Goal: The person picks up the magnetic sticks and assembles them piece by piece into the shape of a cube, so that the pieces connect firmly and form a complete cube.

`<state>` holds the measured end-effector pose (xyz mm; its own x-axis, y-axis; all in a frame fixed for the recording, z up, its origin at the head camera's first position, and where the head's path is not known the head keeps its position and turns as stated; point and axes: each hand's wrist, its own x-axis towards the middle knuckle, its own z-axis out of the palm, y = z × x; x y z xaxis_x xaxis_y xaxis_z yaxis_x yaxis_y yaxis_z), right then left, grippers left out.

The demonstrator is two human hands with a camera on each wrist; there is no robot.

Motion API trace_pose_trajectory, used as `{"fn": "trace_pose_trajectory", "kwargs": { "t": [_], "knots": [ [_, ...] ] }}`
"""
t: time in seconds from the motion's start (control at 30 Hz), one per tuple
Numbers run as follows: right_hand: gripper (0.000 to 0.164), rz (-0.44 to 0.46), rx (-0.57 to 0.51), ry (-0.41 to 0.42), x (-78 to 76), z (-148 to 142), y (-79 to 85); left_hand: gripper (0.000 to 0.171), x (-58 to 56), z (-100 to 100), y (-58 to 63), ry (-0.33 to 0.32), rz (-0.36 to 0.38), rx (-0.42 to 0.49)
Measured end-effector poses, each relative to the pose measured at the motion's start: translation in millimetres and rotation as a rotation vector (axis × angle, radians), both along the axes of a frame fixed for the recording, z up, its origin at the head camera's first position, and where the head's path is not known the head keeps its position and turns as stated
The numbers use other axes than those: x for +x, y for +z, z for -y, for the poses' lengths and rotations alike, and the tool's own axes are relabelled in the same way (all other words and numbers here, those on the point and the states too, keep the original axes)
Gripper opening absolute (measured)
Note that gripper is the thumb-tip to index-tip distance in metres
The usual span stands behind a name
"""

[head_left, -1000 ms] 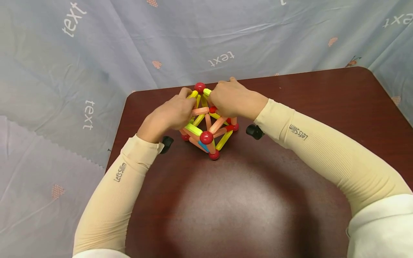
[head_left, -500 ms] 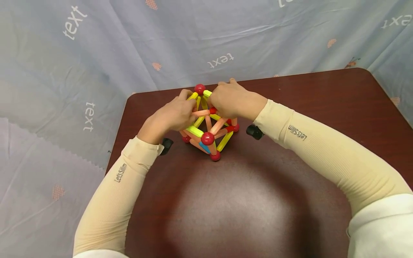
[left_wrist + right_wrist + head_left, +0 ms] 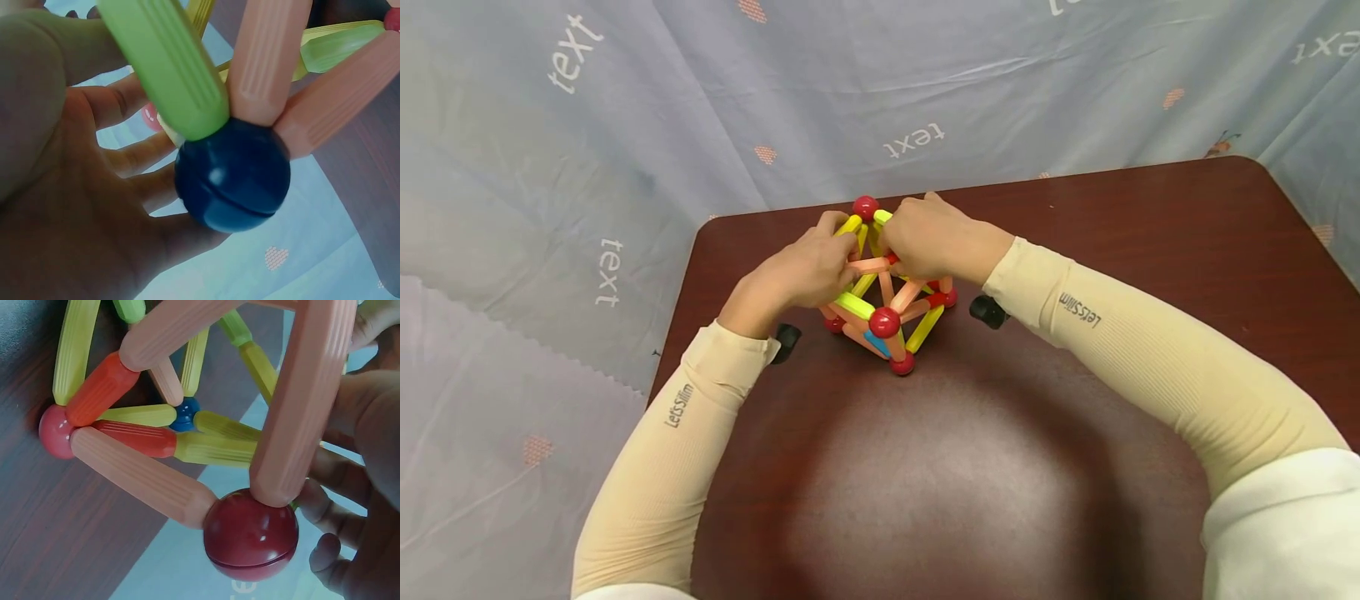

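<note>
A framework of magnetic building sticks (image 3: 855, 305) stands on the brown table, made of yellow, green and salmon sticks joined by balls. Its top red ball (image 3: 866, 207) is between and beyond the hands. My left hand (image 3: 811, 268) holds the left side, thumb near a salmon stick (image 3: 871, 266) across the top. In the left wrist view its fingers spread behind a blue ball (image 3: 232, 178). My right hand (image 3: 936, 240) grips the upper right, near the salmon stick's red end; its fingertips are hidden in the head view. The right wrist view shows fingers curling beside a large red ball (image 3: 251, 534).
The brown table (image 3: 940, 467) spreads in front and to the right. A blue-grey patterned cloth (image 3: 820, 92) hangs behind and at the left, close to the table's back edge. Black wrist devices (image 3: 989, 312) sit under both wrists.
My right hand has shifted slightly left and down over the red stick end. The left hand keeps its place, and the framework has barely moved.
</note>
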<state>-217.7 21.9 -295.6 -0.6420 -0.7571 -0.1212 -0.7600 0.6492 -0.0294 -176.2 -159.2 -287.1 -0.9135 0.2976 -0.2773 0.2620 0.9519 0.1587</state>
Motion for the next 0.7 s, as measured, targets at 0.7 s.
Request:
{"fn": "trace_pose_trajectory", "kwargs": {
  "t": [0.7],
  "knots": [
    [0.026,0.086,-0.135,-0.044,0.3,-13,15.2,0.037,-2.3,-5,-10.3,-0.041,-0.099,-0.017]
  ]
}}
